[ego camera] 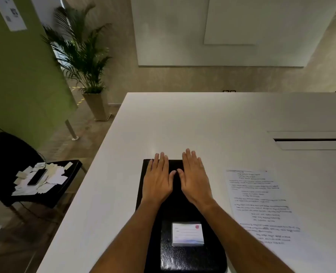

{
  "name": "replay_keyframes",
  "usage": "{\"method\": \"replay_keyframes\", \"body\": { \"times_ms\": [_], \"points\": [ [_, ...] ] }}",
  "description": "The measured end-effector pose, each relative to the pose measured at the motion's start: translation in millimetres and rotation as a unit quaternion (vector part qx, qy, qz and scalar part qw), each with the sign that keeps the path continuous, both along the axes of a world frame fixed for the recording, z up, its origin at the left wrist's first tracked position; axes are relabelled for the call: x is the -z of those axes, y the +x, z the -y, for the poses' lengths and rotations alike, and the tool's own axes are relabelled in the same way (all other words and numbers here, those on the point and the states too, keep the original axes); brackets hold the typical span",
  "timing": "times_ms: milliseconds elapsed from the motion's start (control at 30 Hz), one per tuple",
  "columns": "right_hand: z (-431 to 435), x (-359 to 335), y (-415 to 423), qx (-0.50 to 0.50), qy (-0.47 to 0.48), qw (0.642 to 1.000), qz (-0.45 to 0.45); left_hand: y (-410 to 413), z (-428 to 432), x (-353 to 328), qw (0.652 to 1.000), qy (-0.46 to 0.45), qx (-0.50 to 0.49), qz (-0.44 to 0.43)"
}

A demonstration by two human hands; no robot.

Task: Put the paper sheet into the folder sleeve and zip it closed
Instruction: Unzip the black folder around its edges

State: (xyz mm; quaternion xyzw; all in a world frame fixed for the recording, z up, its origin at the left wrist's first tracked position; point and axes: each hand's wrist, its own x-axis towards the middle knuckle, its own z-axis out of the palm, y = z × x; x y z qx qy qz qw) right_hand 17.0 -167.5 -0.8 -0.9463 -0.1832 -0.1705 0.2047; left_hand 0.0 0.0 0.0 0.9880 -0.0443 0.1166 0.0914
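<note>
A black folder (183, 209) lies flat on the white table (202, 125), straight ahead of me, with a white label card (187, 234) in a pocket on its near half. My left hand (158, 178) and my right hand (195, 177) rest palm down, side by side, on the folder's far end, fingers spread and reaching just over its far edge. Neither hand holds anything. The printed paper sheet (261, 205) lies flat on the table to the right of the folder, apart from it. No zip is visible from here.
A slot with a recessed panel (310, 141) is set into the table at the far right. Left of the table stands a black chair (37, 186) with loose paper scraps and a phone (37, 176) on its seat. A potted palm (84, 56) stands on the floor behind.
</note>
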Motion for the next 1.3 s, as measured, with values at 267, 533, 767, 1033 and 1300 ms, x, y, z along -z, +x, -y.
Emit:
{"method": "replay_keyframes", "body": {
  "times_ms": [267, 533, 767, 1033, 1300],
  "points": [
    [2, 27, 1, -0.040, -0.066, 0.994, -0.073, 8, -5, 19, 0.999, -0.022, 0.007, -0.040],
    [-13, -13, 43, -0.029, -0.152, 0.986, -0.059, 14, -6, 33, 0.999, -0.053, -0.003, 0.007],
    [-60, -47, 103, -0.156, -0.123, 0.971, -0.133, 13, -7, 29, 0.998, -0.047, -0.040, 0.020],
    [-91, -53, 125, -0.238, -0.185, 0.939, -0.167, 15, -6, 31, 0.997, -0.064, -0.042, 0.034],
    [-94, -59, 134, -0.284, -0.236, 0.925, -0.092, 14, -6, 32, 0.996, -0.064, -0.044, 0.043]
  ]
}}
